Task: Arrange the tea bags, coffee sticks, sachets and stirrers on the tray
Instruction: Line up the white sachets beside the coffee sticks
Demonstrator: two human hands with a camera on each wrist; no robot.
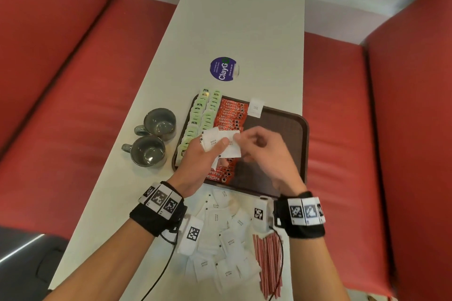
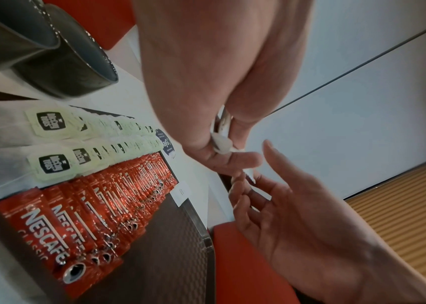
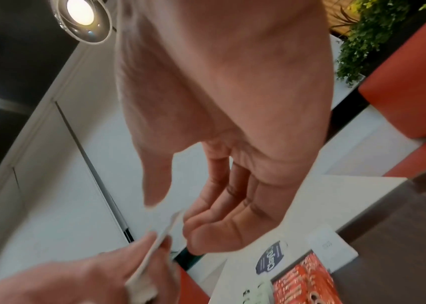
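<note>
Plainly, our left hand [image 1: 195, 161] gripped a small fan of white sugar sachets [image 1: 217, 140] above the middle of the brown tray [image 1: 281, 117], thumb pressed on top of them. Our right hand [image 1: 266, 151] reached in from the right with thumb and fingers loosely spread at the edge of the fan; in the right-wrist view they were apart, closed on nothing yet.

We judged the step to be peeling off one sachet to lay beside the single sachet [image 1: 255, 107] already leaning on the tray's far rim. To do it well we needed to pinch only the outermost sachet by its corner, keep the left thumb firm on the rest, and set it flat next to the red coffee sticks [image 1: 230, 115], edges squared to that row.

More sachets lay in a heap [image 1: 220, 239] at the lower centre of the head view, with the striped stirrers [image 1: 267, 259] to their right, all off the tray. Green tea bags [image 1: 203, 115] filled the tray's left columns.

We could not count the held sachets. Our hands hid part of the coffee row, and motion blur softened the right fingertips.
</note>
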